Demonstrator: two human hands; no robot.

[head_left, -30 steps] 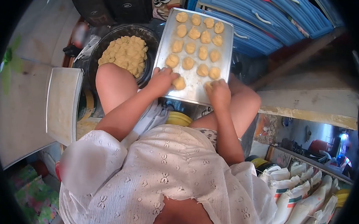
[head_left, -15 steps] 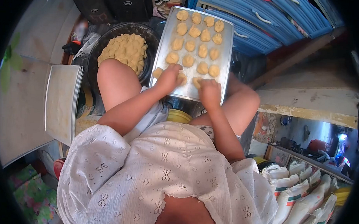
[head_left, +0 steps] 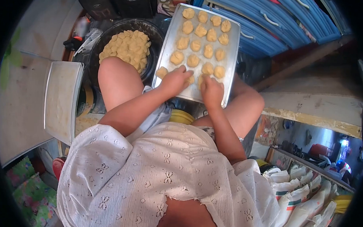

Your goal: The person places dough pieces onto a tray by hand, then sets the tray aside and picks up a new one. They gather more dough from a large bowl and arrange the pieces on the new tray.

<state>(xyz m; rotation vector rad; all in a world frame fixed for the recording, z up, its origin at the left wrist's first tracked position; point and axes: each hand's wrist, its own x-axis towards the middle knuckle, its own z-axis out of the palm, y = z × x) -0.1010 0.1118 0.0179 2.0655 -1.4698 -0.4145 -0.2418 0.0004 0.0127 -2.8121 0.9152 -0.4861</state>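
Note:
A metal tray (head_left: 167, 53) lies tilted across the lap and bears rows of pale yellow dough balls (head_left: 200, 31). Over its near edge, my left hand (head_left: 177, 80) has its fingers curled on a dough ball (head_left: 191, 80) that is partly hidden. My right hand (head_left: 212, 90) is closed around another dough ball (head_left: 201, 80) just to the right, its fingertips pointing up the tray. One more ball (head_left: 161, 72) sits at the near left corner, beside my left hand. A black basin (head_left: 154, 36) left of the tray holds a heap of dough pieces (head_left: 125, 49).
Blue drawers (head_left: 264, 28) stand beyond the tray at the right. Stacked flat trays (head_left: 62, 101) lean at the left. White packets (head_left: 302, 201) lie at the lower right. A yellow container (head_left: 181, 117) shows between the legs. Black bags (head_left: 133, 5) stand behind the basin.
My left hand has shifted slightly right, and my right hand has turned with its fingers further up around the dough. The tray appears slightly higher and further right in view.

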